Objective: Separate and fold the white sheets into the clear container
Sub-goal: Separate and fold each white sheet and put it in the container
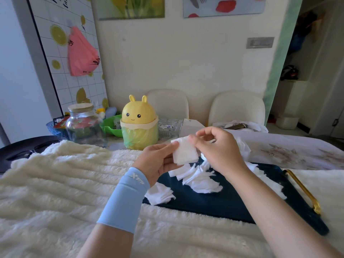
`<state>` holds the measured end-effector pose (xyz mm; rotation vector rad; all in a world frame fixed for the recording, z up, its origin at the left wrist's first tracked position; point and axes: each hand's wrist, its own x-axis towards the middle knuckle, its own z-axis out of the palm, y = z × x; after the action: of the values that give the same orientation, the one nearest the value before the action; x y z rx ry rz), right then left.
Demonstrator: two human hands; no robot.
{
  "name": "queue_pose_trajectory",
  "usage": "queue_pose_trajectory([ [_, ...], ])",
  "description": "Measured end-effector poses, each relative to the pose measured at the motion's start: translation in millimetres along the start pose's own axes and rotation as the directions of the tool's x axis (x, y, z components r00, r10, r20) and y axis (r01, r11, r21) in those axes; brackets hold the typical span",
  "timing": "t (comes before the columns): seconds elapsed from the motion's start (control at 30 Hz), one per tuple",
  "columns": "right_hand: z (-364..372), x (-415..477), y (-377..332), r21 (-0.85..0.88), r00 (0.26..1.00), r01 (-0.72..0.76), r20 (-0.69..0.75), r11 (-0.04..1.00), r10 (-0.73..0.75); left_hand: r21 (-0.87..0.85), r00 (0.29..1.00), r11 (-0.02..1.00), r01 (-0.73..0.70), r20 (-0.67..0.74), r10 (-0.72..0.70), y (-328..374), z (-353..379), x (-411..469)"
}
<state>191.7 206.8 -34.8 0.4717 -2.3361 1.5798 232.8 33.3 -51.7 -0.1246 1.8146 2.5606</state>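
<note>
A person seated at a blanket-covered surface holds a small white sheet point(185, 152) up in both hands above a dark navy tray point(223, 203). The left hand point(156, 161), its forearm in a pale blue arm sleeve point(124, 200), grips the sheet's left edge, thumb laid across the front and fingers curled behind. The right hand point(217, 148) pinches the sheet's upper right corner between thumb and bent fingers. Neither hand touches anything else.

Beneath the hands, loose white sheets point(201, 180) lie heaped on the tray, and a smaller stack point(160, 195) hangs over the tray's left edge onto the cream fleece blanket point(55, 183). More white pieces run along the tray's right side, near its gold handle point(305, 190).

The clear glass jar point(84, 125), with its pale lid on, stands at the far left of the surface, well apart from the hands and the tray. Just to its right stands a yellow bunny-shaped bin point(138, 123) lined with a green bag.
</note>
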Motion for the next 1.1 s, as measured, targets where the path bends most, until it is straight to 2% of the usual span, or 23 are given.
queue_pose_trajectory([
  [0.1,0,-4,-4,-0.033,0.998,0.041,0.051,0.999,-0.04,-0.029,1.0,1.0,0.005,0.028,-0.004,0,0,0],
  [0.2,3,-4,-3,-0.057,0.996,0.054,-0.064,0.997,-0.058,-0.08,0.999,0.997,0.004,0.041,-0.001,-1,2,1],
  [0.3,3,-4,-2,-0.038,0.992,0.045,-0.114,0.998,-0.049,-0.134,1.0,0.991,0.001,0.03,0.003,-3,5,2],
  [0.43,1,-2,-5,0.209,0.989,-0.04,-0.129,0.977,0.068,-0.104,1.0,0.995,-0.006,-0.03,0.003,-8,9,4],
  [0.53,-6,1,-10,0.3,0.998,-0.037,-0.031,0.953,0.049,-0.038,0.997,0.999,-0.013,-0.078,0.01,-9,8,5],
  [0.63,-10,2,-10,0.226,0.994,-0.041,0.104,0.973,0.018,-0.003,0.998,1.0,-0.027,-0.053,0.027,-7,7,4],
  [0.83,-5,4,1,-0.018,0.995,-0.043,0.093,0.999,0.044,0.034,0.999,0.999,-0.03,0.028,0.029,-1,6,-1],
  [0.9,-7,5,2,0.061,0.974,-0.142,0.185,0.988,0.129,0.024,0.998,1.0,-0.016,0.069,0.014,1,5,-2],
  [1.0,-6,5,2,0.184,0.937,-0.265,0.28,0.946,0.208,0.213,0.995,0.975,-0.056,0.095,0.036,1,3,-4],
  [1.07,-1,4,3,0.141,0.956,-0.226,0.224,0.964,0.191,0.274,0.997,0.959,-0.077,0.015,0.076,2,-3,-3],
  [1.1,2,2,3,0.062,0.974,-0.157,0.177,0.986,0.144,0.27,0.995,0.96,-0.079,-0.036,0.092,5,-9,-3],
])
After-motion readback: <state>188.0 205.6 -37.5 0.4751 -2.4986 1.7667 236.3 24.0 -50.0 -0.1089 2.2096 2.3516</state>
